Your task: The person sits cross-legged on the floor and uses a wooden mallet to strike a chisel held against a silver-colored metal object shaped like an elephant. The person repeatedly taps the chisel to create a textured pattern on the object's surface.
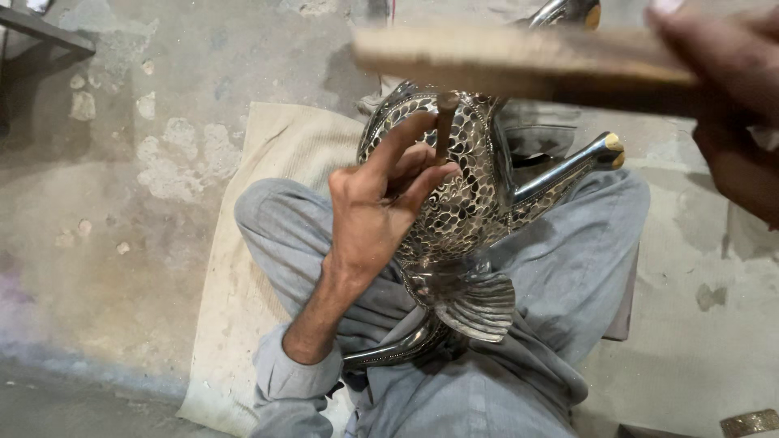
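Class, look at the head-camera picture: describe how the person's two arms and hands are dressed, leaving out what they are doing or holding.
Both hands are bare, with no gloves, rings or watch visible. The left hand leads to a bare forearm; its grey-blue sleeve is pushed up and bunched near the elbow. The right hand, blurred at the frame's edge, shows no sleeve in view.

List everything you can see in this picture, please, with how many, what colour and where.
metal bird figure: one, silvery with a dark scale pattern, lying on the lap
thin punch: one, brown, upright on the figure
wooden stick: one, tan, blurred, across the top
cloth mat: one, cream, on the floor under the person
concrete floor: grey, patchy, all around
grey trousers: one pair, on the folded legs
left hand: one, pinching the punch
right hand: one, top right, gripping the stick
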